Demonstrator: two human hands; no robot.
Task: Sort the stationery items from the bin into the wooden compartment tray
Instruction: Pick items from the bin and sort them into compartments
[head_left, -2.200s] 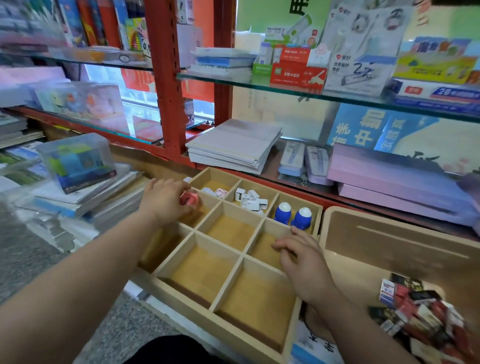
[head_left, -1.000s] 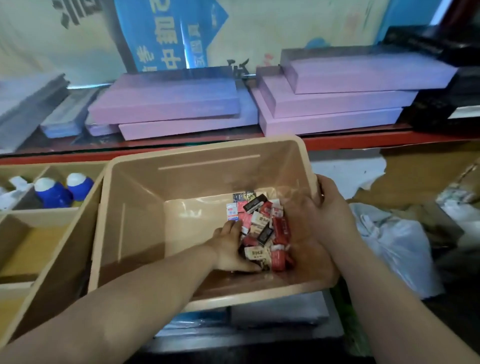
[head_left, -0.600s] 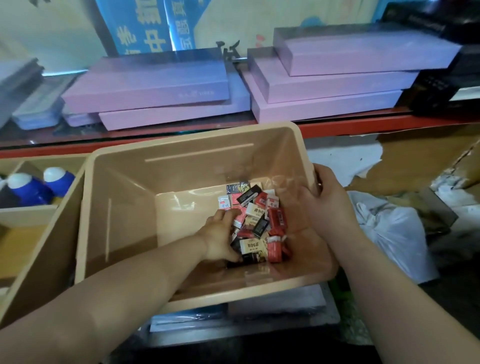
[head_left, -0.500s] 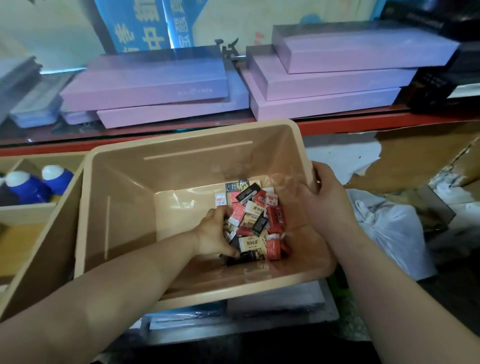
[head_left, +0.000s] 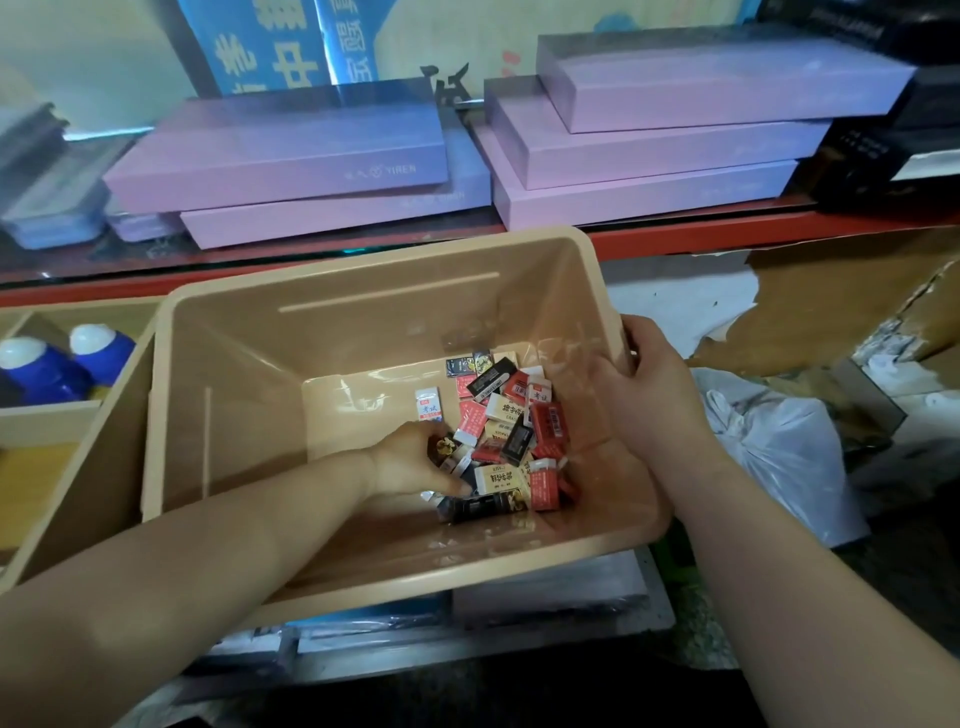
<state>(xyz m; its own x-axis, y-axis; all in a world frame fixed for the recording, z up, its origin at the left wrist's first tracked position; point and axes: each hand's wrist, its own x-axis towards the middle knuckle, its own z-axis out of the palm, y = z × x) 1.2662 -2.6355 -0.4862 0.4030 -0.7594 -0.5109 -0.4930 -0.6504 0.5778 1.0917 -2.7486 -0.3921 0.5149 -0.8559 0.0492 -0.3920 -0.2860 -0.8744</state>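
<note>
the left hand (head_left: 413, 462) is down in the bin (head_left: 363, 338), fingers curled round a dark eraser (head_left: 444, 450) at the left edge of the eraser heap (head_left: 519, 431), which lies on the bin floor toward the right wall. a lone white eraser (head_left: 428, 405) sits just beyond the hand, apart from the heap. the right hand (head_left: 649, 395) grips the bin's right rim, thumb inside. the tray (head_left: 47, 421) stands to the left, touching the bin, with two blue bottles (head_left: 47, 369) in one compartment.
</note>
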